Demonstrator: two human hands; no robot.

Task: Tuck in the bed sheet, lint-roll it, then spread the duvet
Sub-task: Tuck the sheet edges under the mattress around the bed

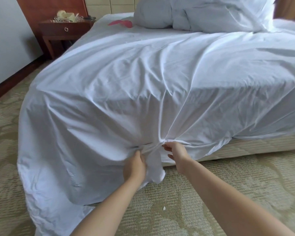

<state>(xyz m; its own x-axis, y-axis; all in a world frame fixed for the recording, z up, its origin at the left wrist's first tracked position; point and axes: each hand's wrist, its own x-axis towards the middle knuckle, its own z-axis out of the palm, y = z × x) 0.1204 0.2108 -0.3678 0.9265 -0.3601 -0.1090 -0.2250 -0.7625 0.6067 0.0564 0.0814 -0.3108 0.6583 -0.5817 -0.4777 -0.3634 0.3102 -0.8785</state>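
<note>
A wooden nightstand (65,31) stands by the bed's far left corner, and a pink object (121,23) lies on the bed near it. The white sheet (143,79) drapes over the bed's near corner onto the carpet (186,193). The left hand (134,166) grips a bunched fold of it, fingers curled; the right hand (175,153) pinches the gather just beside. Pillows (194,16) pile at the far edge.

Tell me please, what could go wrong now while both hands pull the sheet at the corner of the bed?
1. The left hand and right hand grip the bed sheet bunched at one spot; tucked so, it may leave a lump and creases.
2. Much sheet lies on the carpet at the left; it could pick up dirt, like the white scrap.
3. Pulling may shift the pink object.
</note>
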